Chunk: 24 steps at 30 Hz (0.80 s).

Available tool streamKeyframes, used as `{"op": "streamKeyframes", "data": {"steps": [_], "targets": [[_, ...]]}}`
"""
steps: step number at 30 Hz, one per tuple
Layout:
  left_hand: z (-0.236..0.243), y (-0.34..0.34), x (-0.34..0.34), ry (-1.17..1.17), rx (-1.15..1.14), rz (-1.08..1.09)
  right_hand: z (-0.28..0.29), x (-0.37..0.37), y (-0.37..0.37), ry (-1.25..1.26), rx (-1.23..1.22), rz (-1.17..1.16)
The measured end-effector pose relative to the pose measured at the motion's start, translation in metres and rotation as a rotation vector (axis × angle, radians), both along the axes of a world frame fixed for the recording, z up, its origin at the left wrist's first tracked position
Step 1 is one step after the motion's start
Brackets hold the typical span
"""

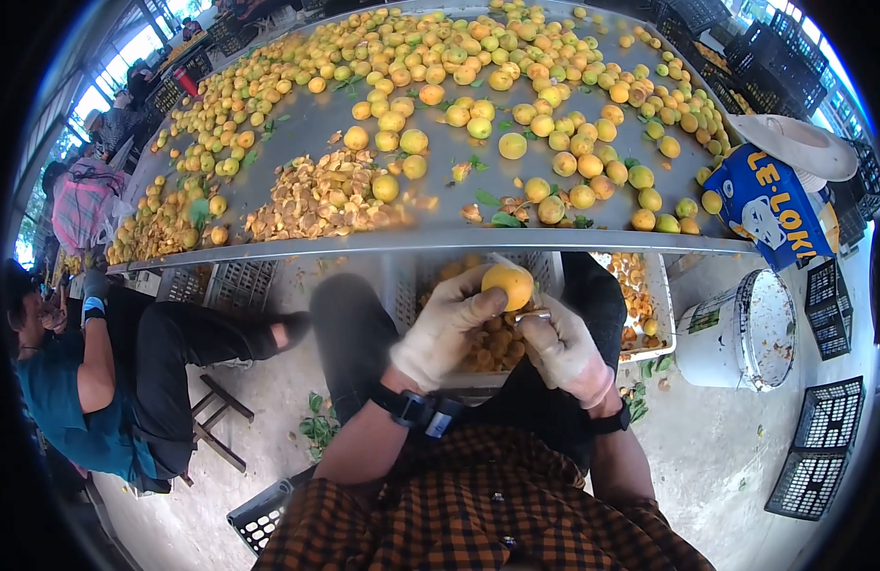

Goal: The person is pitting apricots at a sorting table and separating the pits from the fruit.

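Note:
In front of my lap, my left hand [438,333], in a whitish glove, is closed round a round yellow-orange fruit [509,285] that looks like an apricot. My right hand [566,350], also gloved, grips a small metal tool [533,315] just below the fruit. Only a short shiny part of that tool shows; the fingers hide its handle. Beneath both hands stands a light plastic crate [405,309] between my knees, holding more yellow-brown fruit. A heap of cut fruit pieces or stones [316,198] lies on the metal table [307,133] ahead.
Many whole yellow fruits [516,57] cover the table, whose raised front edge [440,244] runs across above my knees. At right are a shallow tray [664,314] of pieces, a white bucket [740,333], a blue bag [768,205] and black crates [821,433]. Another person [88,390] sits at left.

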State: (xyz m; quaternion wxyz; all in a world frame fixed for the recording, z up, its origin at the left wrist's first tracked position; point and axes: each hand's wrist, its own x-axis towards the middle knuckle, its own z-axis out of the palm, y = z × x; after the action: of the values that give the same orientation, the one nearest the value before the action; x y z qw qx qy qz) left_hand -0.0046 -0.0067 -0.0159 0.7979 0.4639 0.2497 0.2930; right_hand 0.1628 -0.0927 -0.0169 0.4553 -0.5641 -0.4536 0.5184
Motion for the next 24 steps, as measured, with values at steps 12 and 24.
{"op": "streamKeyframes", "data": {"steps": [12, 24], "targets": [[-0.008, -0.01, 0.001, -0.186, -0.188, 0.085, -0.007, -0.006, -0.012, 0.088, -0.036, 0.002], [0.012, 0.004, -0.013, 0.059, 0.025, -0.147, 0.011, 0.016, -0.008, 0.254, 0.188, -0.125]]}}
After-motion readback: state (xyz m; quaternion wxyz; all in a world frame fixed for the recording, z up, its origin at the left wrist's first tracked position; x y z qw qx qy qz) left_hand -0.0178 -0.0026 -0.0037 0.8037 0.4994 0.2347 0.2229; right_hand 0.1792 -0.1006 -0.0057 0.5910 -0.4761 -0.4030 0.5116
